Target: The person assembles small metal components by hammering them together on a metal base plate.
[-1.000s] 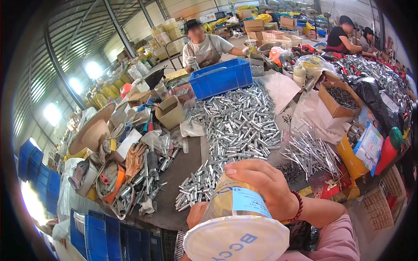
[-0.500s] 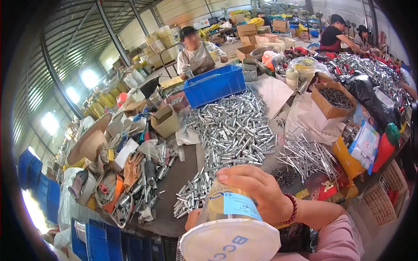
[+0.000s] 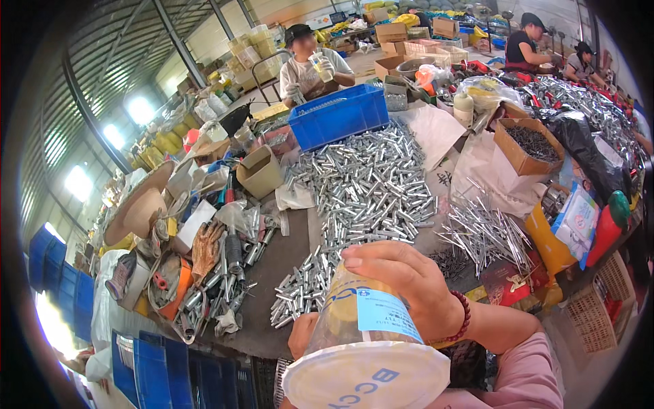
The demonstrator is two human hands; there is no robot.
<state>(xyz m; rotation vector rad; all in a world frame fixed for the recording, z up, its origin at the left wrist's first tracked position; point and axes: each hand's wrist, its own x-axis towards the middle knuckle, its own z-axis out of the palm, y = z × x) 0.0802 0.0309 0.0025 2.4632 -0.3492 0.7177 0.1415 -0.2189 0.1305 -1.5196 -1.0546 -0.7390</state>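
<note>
Now the clear plastic cup (image 3: 364, 341), with its white lid facing the camera and a blue label on its side, sits lower and larger in the bottom centre of the frame than it did a second ago, and it is tipped further, lid end toward the head. The right hand (image 3: 409, 290) is wrapped over the cup's upper side, fingers curled round it in a firm closed grip, a red bead bracelet (image 3: 464, 315) at the wrist. The left hand (image 3: 303, 334) shows only as a bit of knuckle behind the cup's lower left; it touches the cup, but how far it is closed I cannot tell. The view has also swung a little, so the heap of metal tubes (image 3: 368, 191) now lies dead centre. Judging by that, the cup is being raised to the face.

For room: the bare dark table (image 3: 272, 266) just left of the cup, between the tubes and a pile of gloves and tools (image 3: 204, 266), is the nearest open patch. At right, loose rods (image 3: 484, 232) and a cardboard box (image 3: 528, 146) crowd in. The blue crate (image 3: 338, 116) and a seated person (image 3: 306, 65) are well apart, at upper centre.
</note>
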